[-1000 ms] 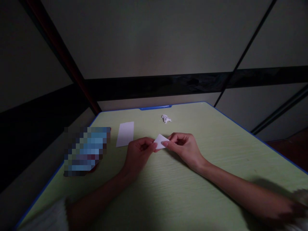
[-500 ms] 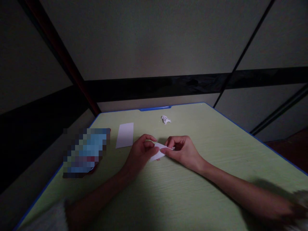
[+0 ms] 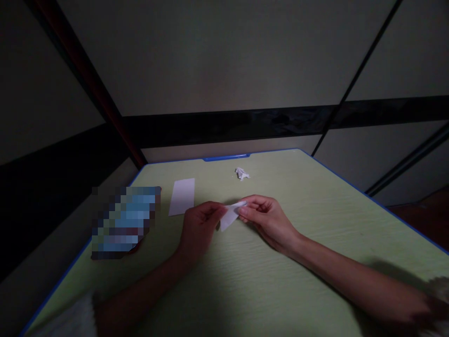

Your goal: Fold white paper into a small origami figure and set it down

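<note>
A small folded piece of white paper (image 3: 230, 217) is held between my two hands, just above the table. My left hand (image 3: 200, 225) pinches its left corner between thumb and fingers. On the other side, my right hand (image 3: 268, 216) grips the upper right part, thumb on the near face and fingers behind. The paper tapers to a point at its lower end, and its upper edge looks folded over. My fingers hide both side corners.
A small folded white paper figure (image 3: 241, 174) sits toward the back of the green table (image 3: 315, 201). Flat white paper (image 3: 182, 196) lies left of my hands. Further left is a pixelated, dark-edged object (image 3: 128, 222). Cabinet panels (image 3: 228, 56) rise behind the table.
My left fingers, which were more spread, have closed into a pinch on the paper's left corner. The paper has turned, and its lower point now faces me. My right thumb has shifted slightly up.
</note>
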`<state>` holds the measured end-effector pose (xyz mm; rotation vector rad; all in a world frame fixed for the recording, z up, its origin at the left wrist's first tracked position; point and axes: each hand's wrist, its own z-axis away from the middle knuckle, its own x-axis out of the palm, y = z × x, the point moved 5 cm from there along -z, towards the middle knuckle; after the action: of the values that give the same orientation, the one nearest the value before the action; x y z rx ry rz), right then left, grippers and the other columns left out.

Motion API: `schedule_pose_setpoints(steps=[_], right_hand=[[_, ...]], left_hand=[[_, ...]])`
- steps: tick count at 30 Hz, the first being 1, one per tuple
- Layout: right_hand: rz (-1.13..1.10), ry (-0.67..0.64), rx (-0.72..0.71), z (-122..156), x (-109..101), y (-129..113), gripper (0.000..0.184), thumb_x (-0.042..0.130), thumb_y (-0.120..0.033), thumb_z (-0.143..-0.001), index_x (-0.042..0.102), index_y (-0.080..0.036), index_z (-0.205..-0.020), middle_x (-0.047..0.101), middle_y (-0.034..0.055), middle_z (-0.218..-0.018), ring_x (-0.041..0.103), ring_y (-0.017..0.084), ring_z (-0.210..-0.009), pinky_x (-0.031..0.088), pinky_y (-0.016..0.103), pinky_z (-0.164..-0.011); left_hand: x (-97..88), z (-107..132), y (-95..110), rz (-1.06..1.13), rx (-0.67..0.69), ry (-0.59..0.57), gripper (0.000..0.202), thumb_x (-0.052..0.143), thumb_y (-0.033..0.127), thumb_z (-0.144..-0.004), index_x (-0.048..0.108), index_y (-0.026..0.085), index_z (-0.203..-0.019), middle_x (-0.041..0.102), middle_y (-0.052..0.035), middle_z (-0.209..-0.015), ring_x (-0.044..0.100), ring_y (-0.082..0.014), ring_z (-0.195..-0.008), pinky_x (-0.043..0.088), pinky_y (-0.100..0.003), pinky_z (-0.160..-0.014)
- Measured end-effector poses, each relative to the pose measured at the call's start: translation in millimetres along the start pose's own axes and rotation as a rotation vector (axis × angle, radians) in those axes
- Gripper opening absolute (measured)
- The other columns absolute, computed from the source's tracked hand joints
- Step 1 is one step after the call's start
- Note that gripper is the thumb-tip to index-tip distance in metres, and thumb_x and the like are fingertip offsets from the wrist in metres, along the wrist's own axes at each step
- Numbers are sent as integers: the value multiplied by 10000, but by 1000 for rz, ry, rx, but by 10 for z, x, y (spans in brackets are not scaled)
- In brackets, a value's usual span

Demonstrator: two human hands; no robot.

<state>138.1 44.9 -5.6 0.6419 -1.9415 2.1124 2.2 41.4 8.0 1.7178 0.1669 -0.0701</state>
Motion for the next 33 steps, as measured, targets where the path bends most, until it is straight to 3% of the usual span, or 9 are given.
schedule_pose_setpoints(steps=[6, 22, 33], right_hand=[[-47, 51, 21, 12, -16, -17, 136, 745, -139, -455, 645, -147, -547, 608, -34, -467, 504, 33, -433, 393, 162, -457], [8, 91, -30, 16, -42, -52, 138, 744, -126, -451, 619, -141, -506, 576, -47, -425, 467, 29, -399, 348, 173, -431], [-23, 44, -77, 3, -27, -85, 90, 725, -181, -498, 659, -156, -553, 593, -26, -476, 482, 52, -457, 373, 195, -471]], left_hand=[[21, 18, 44, 2, 6, -5, 95, 605, 213, -575, 664, 139, -565, 620, 7, -507, 503, -94, -480, 388, -178, -447], [81, 42, -17, 10, -22, -111, 97, 618, 172, -593, 683, 145, -659, 660, 3, -555, 568, -110, -523, 432, -179, -484], [50, 32, -30, 4, 2, -59, 89, 622, 180, -595, 679, 154, -658, 666, 2, -568, 594, -127, -542, 456, -196, -503]])
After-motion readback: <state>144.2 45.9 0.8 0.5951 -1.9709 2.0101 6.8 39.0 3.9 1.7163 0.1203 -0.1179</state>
